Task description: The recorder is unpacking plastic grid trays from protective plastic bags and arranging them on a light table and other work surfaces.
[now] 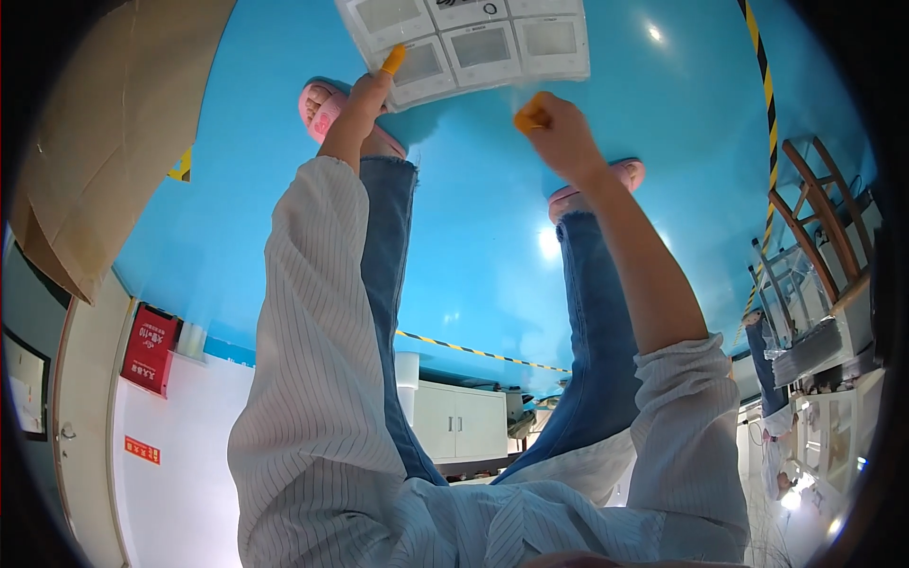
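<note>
A flat panel [481, 52] with a grid of white, grey-windowed rectangles under what looks like clear plastic is at the top of the head view. My left hand [367, 102] grips its near left edge, with the thumb, in an orange finger cot [394, 59], lying on top. Just off the panel's near right edge is my right hand [568, 140], its fingers curled together in orange finger cots [533, 114]. A faint, see-through blur shows between these fingers and the panel; whether they pinch anything is hidden.
Blue glossy floor [473, 208] lies under my pink slippers [324, 106]. A large cardboard sheet [114, 123] stands at left. Yellow-black tape [765, 85] runs along the right, near a wooden stool [824, 218]. A white cabinet [459, 421] and another person's leg [760, 364] also show.
</note>
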Action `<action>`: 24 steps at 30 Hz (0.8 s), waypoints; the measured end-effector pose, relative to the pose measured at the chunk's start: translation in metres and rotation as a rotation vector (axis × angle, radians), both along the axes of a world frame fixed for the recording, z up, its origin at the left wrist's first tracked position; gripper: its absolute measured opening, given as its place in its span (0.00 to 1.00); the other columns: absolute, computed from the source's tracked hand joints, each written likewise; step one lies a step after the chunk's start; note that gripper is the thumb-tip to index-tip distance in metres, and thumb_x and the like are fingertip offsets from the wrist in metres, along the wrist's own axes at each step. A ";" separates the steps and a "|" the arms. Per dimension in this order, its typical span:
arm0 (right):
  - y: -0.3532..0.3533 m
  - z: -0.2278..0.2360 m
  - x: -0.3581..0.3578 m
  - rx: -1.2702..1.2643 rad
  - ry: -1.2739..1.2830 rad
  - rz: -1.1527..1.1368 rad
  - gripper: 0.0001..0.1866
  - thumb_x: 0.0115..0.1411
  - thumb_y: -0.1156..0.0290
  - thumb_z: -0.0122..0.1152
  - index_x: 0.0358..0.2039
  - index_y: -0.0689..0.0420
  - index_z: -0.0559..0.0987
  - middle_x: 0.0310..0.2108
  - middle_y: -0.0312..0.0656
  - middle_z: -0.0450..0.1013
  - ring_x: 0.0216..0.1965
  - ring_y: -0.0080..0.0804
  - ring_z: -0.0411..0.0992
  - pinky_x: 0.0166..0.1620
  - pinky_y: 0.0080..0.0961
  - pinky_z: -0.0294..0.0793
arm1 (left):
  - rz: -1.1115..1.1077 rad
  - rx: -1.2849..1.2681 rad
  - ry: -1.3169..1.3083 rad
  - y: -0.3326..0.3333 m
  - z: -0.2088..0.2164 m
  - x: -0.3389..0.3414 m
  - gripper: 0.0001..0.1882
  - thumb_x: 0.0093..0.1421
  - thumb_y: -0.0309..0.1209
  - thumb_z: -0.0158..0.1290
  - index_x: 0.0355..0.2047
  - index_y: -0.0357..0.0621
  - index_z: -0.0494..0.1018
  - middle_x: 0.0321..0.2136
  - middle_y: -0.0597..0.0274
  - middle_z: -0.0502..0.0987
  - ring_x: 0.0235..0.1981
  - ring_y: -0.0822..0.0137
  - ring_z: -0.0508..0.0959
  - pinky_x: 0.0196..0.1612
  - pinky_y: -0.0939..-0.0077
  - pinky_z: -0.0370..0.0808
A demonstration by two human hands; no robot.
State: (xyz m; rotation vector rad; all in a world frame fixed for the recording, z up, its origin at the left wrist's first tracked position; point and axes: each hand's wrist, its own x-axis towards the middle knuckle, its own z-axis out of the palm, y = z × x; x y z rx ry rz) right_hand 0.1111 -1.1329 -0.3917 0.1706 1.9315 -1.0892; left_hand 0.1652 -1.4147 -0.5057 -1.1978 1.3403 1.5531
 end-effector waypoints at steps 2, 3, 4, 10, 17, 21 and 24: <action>-0.032 0.012 0.000 0.053 0.128 0.178 0.03 0.48 0.77 0.51 0.25 0.60 0.69 0.23 0.46 0.68 0.25 0.35 0.67 0.30 0.27 0.67 | -0.060 -0.042 -0.016 0.002 0.013 -0.012 0.35 0.53 0.54 0.46 0.52 0.42 0.58 0.49 0.61 0.62 0.49 0.63 0.63 0.48 0.65 0.64; -0.055 0.019 0.002 0.032 0.129 0.167 0.03 0.48 0.77 0.51 0.25 0.60 0.69 0.23 0.46 0.68 0.25 0.35 0.67 0.30 0.27 0.67 | -0.083 -0.162 -0.092 -0.009 0.018 -0.016 0.33 0.53 0.52 0.47 0.51 0.41 0.59 0.47 0.61 0.65 0.47 0.63 0.66 0.46 0.67 0.65; -0.078 0.027 0.004 0.014 0.211 0.257 0.04 0.48 0.77 0.51 0.27 0.60 0.69 0.25 0.46 0.68 0.27 0.38 0.68 0.31 0.30 0.68 | -0.106 -0.284 -0.168 -0.021 0.025 -0.019 0.32 0.52 0.51 0.48 0.50 0.41 0.61 0.45 0.60 0.67 0.44 0.63 0.68 0.45 0.69 0.66; -0.100 0.037 0.007 0.081 0.206 0.339 0.07 0.48 0.78 0.51 0.30 0.58 0.69 0.29 0.47 0.67 0.33 0.47 0.69 0.34 0.39 0.70 | -0.648 -0.575 0.365 0.060 0.106 -0.094 0.23 0.50 0.42 0.52 0.37 0.32 0.70 0.28 0.52 0.74 0.31 0.62 0.74 0.36 0.65 0.71; -0.069 0.011 0.015 0.061 0.293 0.120 0.12 0.51 0.69 0.56 0.37 0.59 0.73 0.32 0.47 0.72 0.30 0.40 0.72 0.32 0.30 0.72 | -0.356 -0.048 0.217 0.065 0.067 -0.071 0.12 0.48 0.25 0.43 0.33 0.33 0.70 0.24 0.54 0.73 0.26 0.69 0.73 0.28 0.77 0.70; 0.015 -0.040 -0.009 0.150 0.077 -0.647 0.22 0.56 0.60 0.51 0.47 0.62 0.69 0.32 0.38 0.70 0.32 0.26 0.69 0.35 0.24 0.70 | -0.044 -0.019 0.277 0.089 0.075 -0.060 0.13 0.50 0.25 0.36 0.31 0.34 0.69 0.23 0.59 0.70 0.21 0.69 0.69 0.27 0.77 0.68; 0.013 -0.068 -0.016 0.092 0.007 -0.673 0.30 0.55 0.56 0.52 0.53 0.61 0.62 0.38 0.39 0.67 0.38 0.27 0.66 0.42 0.25 0.67 | -0.295 -0.138 0.388 0.082 0.070 -0.053 0.13 0.52 0.28 0.36 0.31 0.34 0.69 0.22 0.61 0.69 0.23 0.70 0.68 0.28 0.76 0.67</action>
